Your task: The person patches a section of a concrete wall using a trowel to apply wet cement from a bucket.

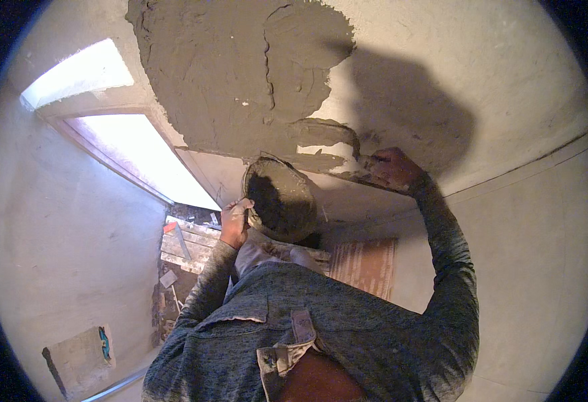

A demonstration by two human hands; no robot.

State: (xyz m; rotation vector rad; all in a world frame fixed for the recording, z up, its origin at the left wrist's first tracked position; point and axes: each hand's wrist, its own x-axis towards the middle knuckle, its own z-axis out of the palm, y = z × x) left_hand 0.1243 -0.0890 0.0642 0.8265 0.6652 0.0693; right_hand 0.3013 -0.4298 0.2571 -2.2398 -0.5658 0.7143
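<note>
A round, plaster-smeared pan (300, 208) with dark wet plaster in it is tilted in front of my body. My left hand (235, 221) is closed on its left rim, thumb over the edge. To the right, my right hand (393, 169) is closed on what looks like a trowel (361, 159), held against the wall; its blade is coated in plaster and mostly hidden. A large patch of wet grey plaster (213, 74) covers the upper wall, with a raised ridge down it. Bare pale gaps (320, 136) show beside the trowel.
A bright window (140, 151) is set in the wall to the left. Below it lie wooden boards (193, 244) with a red-handled tool (173, 229) and debris. A patterned reddish mat (364, 264) lies below right. An opening with blue wire (104, 343) shows in the left wall.
</note>
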